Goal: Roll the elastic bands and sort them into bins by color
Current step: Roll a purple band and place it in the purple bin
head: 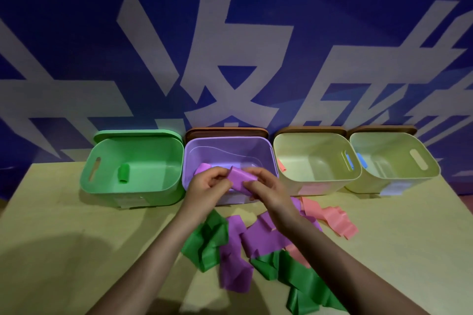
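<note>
Head view: left hand and right hand both pinch 1 rolled purple band above the purple bin.

You are standing at a staged demonstration or recording station, not in a home or kitchen. Right behind the worktop hangs a large blue backdrop printed with oversized pale characters, like a promotional banner at an exhibition or a studio wall. Along its foot, four plastic bins stand in a neat row: a green bin, a purple bin and two cream bins. The plain, pale worktop carries only loose coloured bands.
</note>
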The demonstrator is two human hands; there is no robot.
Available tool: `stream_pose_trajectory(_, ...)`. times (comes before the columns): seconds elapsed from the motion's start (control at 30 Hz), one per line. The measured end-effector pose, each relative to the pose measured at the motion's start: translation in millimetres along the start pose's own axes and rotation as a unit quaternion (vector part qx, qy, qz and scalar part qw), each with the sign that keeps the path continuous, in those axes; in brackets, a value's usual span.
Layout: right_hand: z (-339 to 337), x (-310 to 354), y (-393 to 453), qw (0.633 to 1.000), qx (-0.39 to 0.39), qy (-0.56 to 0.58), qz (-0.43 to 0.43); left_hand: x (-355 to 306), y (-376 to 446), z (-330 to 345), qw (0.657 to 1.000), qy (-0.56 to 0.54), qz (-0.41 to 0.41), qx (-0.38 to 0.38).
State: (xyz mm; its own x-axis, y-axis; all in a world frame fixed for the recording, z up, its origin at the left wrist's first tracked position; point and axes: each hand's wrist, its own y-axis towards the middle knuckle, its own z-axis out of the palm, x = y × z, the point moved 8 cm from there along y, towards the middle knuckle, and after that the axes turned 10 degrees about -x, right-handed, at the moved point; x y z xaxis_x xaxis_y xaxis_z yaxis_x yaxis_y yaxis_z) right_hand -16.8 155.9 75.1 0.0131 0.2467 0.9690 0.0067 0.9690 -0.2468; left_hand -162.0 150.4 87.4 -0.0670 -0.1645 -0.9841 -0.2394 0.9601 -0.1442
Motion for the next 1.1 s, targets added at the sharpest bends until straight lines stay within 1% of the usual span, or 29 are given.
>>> stream_pose_trajectory(0.07, -0.3, 2.8, -4.7, 0.999, 0.036, -0.03, -0.021, -6.5, 3.5, -1.2, 0.998, 0.039, 0.013, 0.038)
stream_pose_trajectory(0.13, -2.8, 3.4, -4.1, 0.996, 0.047, -0.061, -0.034, -8.5, 5.6, -1.3, 0.992, 0.093, 0.018, 0.08)
stream_pose_trajectory(0.2, 0.0, 2.8, -3.9, 0.993, 0.07, -0.09, -0.02, -9.6, 6.4, -0.9, 0.987, 0.116, 0.032, 0.108)
stream_pose_trajectory(0.23, 3.0, 1.3, -3.2, 0.991, 0.086, -0.102, -0.008, -8.4, 7.6, -1.4, 0.987, 0.113, 0.032, 0.108)
stream_pose_trajectory(0.3, 8.7, -0.6, -0.7, 0.984, 0.117, -0.135, 0.006, -3.4, 9.3, -4.5, 0.994, 0.071, 0.009, 0.085)
stream_pose_trajectory(0.4, 14.7, 4.0, 8.5, 0.977, 0.125, -0.17, -0.007, 6.3, 14.5, -9.9, 0.999, 0.029, -0.017, 0.036)
stream_pose_trajectory(0.57, 27.0, 9.3, 36.0, 0.972, 0.121, -0.196, -0.04, 6.6, 32.5, -9.9, 0.998, 0.049, 0.033, 0.003)
stream_pose_trajectory(0.67, 36.9, -0.6, 57.0, 0.969, 0.12, -0.213, -0.036, 19.6, 54.8, -15.3, 0.999, 0.05, 0.011, -0.007)
stream_pose_trajectory(0.73, 46.4, -13.6, 72.4, 0.97, 0.117, -0.213, -0.004, 31.7, 74.9, -18.5, 0.998, 0.066, -0.02, -0.002)
stream_pose_trajectory(0.8, 55.2, -30.8, 91.1, 0.97, 0.1, -0.219, 0.041, 41.1, 97.7, -27.5, 0.994, 0.107, -0.026, -0.017)
stream_pose_trajectory(0.9, 54.6, -67.3, 126.0, 0.964, 0.024, -0.22, 0.147, 34.2, 122.6, -55.1, 0.98, 0.166, 0.028, -0.105)
stream_pose_trajectory(0.97, 51.2, -93.0, 145.0, 0.955, -0.017, -0.204, 0.215, 34.6, 129.1, -70.3, 0.968, 0.199, 0.048, -0.146)
stream_pose_trajectory(1.1, 53.7, -122.3, 163.7, 0.929, -0.028, -0.277, 0.245, 55.0, 129.9, -75.8, 0.956, 0.249, 0.049, -0.15)
